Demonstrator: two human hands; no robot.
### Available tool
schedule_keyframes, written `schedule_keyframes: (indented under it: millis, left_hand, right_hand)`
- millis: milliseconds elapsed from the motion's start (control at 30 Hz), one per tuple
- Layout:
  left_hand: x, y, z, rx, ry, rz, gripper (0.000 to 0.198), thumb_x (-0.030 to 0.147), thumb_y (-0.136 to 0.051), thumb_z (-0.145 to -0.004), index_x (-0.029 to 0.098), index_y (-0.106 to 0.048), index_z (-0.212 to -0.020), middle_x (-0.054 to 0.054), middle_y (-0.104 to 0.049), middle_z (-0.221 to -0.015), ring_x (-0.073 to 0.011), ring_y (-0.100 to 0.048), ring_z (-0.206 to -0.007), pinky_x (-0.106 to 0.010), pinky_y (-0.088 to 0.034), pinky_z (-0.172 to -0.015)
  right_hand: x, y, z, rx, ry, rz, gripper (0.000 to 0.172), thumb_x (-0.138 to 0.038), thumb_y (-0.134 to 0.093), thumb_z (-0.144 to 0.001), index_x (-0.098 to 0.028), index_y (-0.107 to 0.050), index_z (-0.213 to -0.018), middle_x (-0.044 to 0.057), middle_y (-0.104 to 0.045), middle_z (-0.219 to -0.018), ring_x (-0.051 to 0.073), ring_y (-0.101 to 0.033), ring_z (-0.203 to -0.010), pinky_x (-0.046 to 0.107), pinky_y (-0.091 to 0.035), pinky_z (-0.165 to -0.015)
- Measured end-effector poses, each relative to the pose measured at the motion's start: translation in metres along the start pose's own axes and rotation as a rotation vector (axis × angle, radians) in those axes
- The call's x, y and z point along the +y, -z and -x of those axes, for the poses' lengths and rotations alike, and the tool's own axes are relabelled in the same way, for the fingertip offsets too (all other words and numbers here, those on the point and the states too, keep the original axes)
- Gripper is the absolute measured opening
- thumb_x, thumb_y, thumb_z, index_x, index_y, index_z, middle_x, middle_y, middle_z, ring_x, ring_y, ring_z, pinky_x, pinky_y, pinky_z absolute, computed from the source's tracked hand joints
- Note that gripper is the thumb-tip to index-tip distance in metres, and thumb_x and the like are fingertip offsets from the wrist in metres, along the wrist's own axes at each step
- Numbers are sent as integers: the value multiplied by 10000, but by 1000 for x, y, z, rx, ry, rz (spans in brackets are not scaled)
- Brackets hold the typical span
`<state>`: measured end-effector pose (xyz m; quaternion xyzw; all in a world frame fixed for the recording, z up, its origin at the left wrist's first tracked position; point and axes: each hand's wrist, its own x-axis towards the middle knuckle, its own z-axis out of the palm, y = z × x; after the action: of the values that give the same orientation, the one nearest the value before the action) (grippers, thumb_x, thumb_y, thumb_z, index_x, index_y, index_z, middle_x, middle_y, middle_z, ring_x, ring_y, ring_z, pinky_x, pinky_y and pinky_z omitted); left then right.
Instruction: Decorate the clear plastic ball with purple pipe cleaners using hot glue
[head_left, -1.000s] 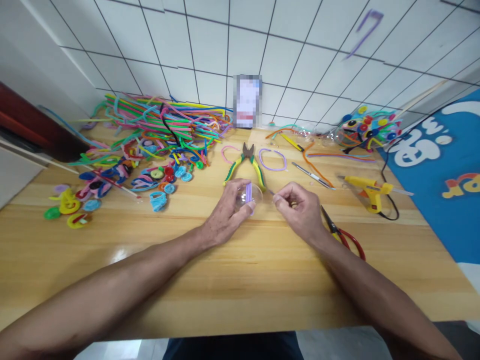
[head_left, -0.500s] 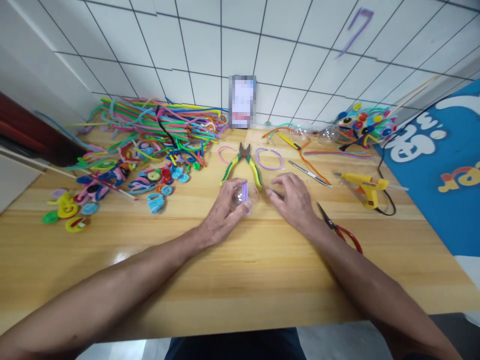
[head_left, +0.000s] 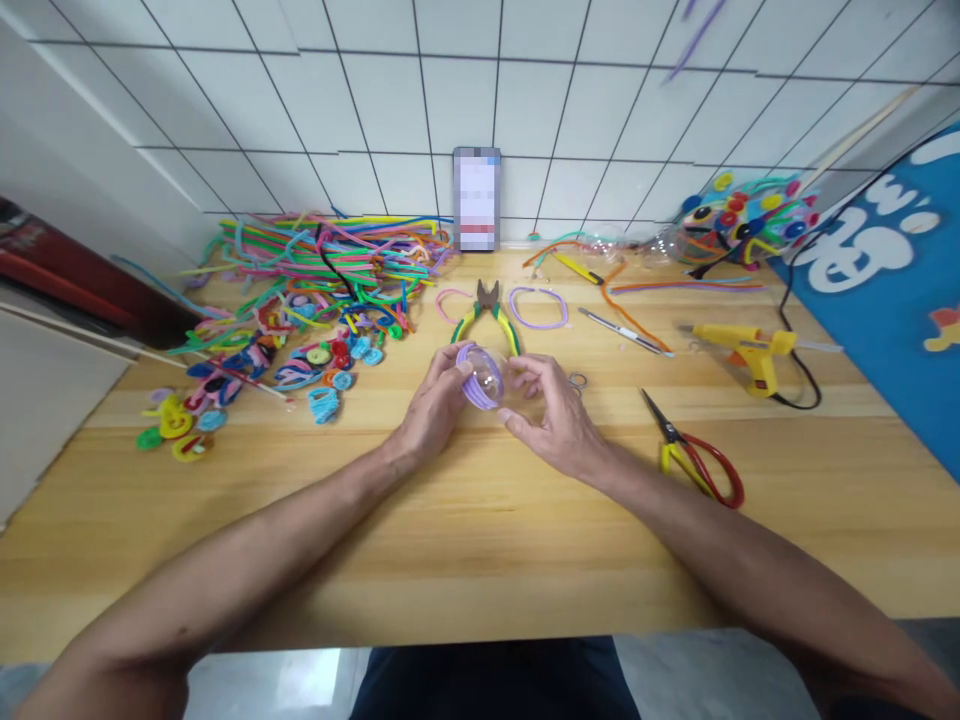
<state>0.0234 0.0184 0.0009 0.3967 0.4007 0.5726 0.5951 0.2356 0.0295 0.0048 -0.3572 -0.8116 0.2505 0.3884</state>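
My left hand (head_left: 435, 405) is closed around a clear plastic ball (head_left: 489, 372) circled by purple pipe cleaner bands (head_left: 471, 385). The ball is tilted, with its clear side turned towards my right hand (head_left: 553, 412). That hand is open, fingers apart and curved close to the ball; whether a fingertip touches it I cannot tell. Just beyond the ball lie pliers (head_left: 487, 300) with green and yellow handles. Small metal finger rings (head_left: 577, 382), seemingly of a small tool, show behind my right hand. A purple pipe cleaner loop (head_left: 538, 308) lies past the pliers.
Colourful pipe cleaners (head_left: 322, 260) and coiled pieces (head_left: 322, 405) cover the left. To the right are red-and-yellow-handled scissors (head_left: 694, 460), a yellow glue gun (head_left: 750, 350), a pen (head_left: 626, 330) and a cutter (head_left: 577, 268). A phone (head_left: 476, 200) leans on the tiled wall.
The ball has been turned, so its purple bands now face left and its clear side faces right. My right hand has left the small dark tool and come over beside the ball.
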Motion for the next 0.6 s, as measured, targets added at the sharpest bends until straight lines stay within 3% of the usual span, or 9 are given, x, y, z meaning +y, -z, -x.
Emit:
schedule_keyframes:
  millis: [233,600]
  left_hand:
    - [-2,-2,5,-31,-7,-34,469,543,-772,-953,276,-603,-1300,-50,-699,-1299,-246,-676,-1209,-430,-558,-1096]
    - [-6,-1,4,-28,-45,-80,485,557,-794,-932,284,-630,-1297,-46,-687,-1297,-255,-655,-1235,-438,-557,-1109]
  right_hand:
    - [0,-4,-1,9,-47,-49,507,-381,-779,-996,-262,-560,-1438,124,-718,-1317,259,-728,-1053,421,-631,-857]
    - [-1,-3,-2,2,-78,-72,521,-393,-810,-977,-264,-553,-1411,114,-744,-1272,259,-740,-1053,421,-626,-871]
